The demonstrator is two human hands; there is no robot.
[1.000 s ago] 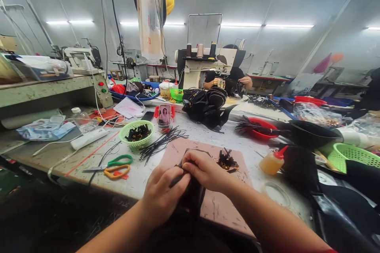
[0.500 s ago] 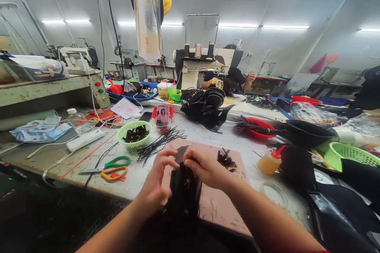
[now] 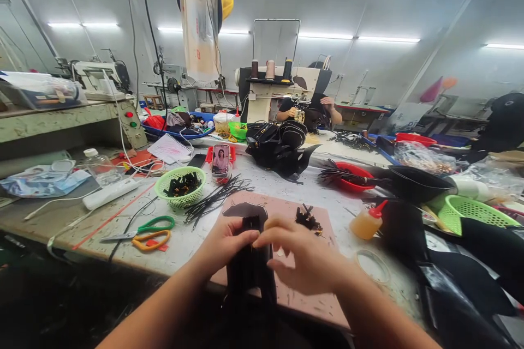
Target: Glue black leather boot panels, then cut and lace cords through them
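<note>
A black piece of material (image 3: 248, 267) hangs over the near edge of the pink board (image 3: 303, 283). My left hand (image 3: 229, 240) pinches its upper end between thumb and fingers. Close by on the right, my right hand (image 3: 301, 253) has its fingers apart and bent, the fingertips at the top of the black piece; nothing can be made out in it. A small pile of black pieces with gold-coloured bits (image 3: 308, 220) lies on the board beyond my right hand. Part of a flat dark piece (image 3: 245, 210) shows behind the hands.
Scissors (image 3: 153, 233), a green basket of black pieces (image 3: 180, 188) and black strips (image 3: 215, 196) lie left. A phone (image 3: 221, 161) stands behind. To the right are a glue bottle (image 3: 367, 222), tape roll (image 3: 372, 266) and red bowl (image 3: 354, 177). A person's hand (image 3: 327, 102) shows beyond.
My left hand has closed on the top of the black piece. My right hand has opened from its pinch and shifted right and down. The view has turned slightly.
</note>
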